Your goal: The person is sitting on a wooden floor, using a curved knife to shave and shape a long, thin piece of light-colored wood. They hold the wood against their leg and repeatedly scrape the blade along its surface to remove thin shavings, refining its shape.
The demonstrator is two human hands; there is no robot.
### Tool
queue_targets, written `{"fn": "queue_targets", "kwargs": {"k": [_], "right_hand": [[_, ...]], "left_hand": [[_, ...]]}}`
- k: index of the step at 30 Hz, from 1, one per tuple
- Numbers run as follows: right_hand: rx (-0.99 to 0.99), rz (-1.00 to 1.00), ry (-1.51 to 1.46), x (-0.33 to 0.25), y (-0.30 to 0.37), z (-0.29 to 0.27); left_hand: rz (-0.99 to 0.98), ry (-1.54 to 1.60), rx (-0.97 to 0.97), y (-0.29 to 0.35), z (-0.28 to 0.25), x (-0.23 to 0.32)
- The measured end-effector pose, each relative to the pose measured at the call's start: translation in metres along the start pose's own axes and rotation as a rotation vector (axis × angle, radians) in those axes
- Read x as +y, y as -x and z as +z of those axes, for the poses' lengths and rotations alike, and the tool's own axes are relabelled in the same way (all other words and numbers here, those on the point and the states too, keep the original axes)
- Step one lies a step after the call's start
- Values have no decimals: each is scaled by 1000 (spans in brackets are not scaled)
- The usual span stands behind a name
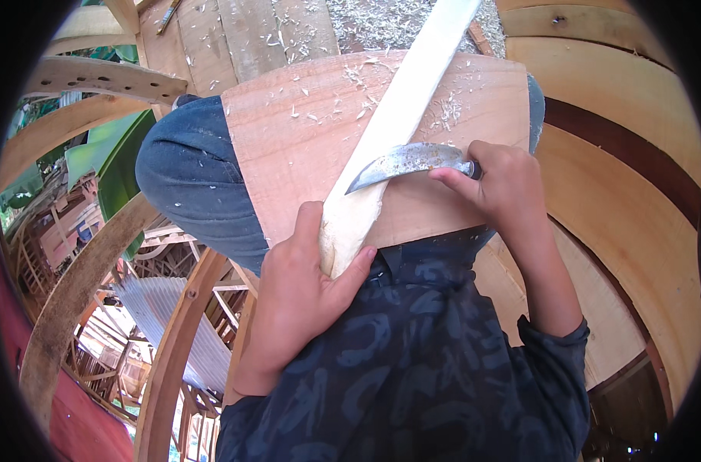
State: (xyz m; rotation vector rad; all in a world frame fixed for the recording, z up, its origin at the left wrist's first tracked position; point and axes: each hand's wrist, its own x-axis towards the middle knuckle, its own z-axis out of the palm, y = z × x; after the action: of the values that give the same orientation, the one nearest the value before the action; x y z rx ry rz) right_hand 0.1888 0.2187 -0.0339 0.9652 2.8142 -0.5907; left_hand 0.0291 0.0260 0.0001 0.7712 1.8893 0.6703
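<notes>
My feed showed the left hand (298,286) gripping a wooden strip (406,104), the right hand (510,183) a curved knife (413,159) partly covering it, shavings (381,27) upper centre, corrugated sheet (180,327) lower left.

Down at the near end, the pale strip of wood (407,108) was gripped by the left hand (298,289), thumb on one side, fingers on the other! Across it, the curved knife (412,159) was held by its handle in the right hand (508,183), its blade laid over the pale face; whether the edge was biting in could not quite be made out. Beneath, a wide board (289,154) was supported across denim-clad legs (200,177), strewn with shavings (447,114); more were scattered over the planks (250,42) beyond.
</notes>
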Motion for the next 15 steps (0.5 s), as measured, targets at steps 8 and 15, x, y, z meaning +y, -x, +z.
{"fn": "queue_targets", "kwargs": {"k": [8,15], "right_hand": [[13,508,27,86,-20,-36],[-66,85,-50,-15,4,-17]], "left_hand": [[-48,88,-39,14,-4,-13],[-82,141,-68,8,-4,-5]]}}
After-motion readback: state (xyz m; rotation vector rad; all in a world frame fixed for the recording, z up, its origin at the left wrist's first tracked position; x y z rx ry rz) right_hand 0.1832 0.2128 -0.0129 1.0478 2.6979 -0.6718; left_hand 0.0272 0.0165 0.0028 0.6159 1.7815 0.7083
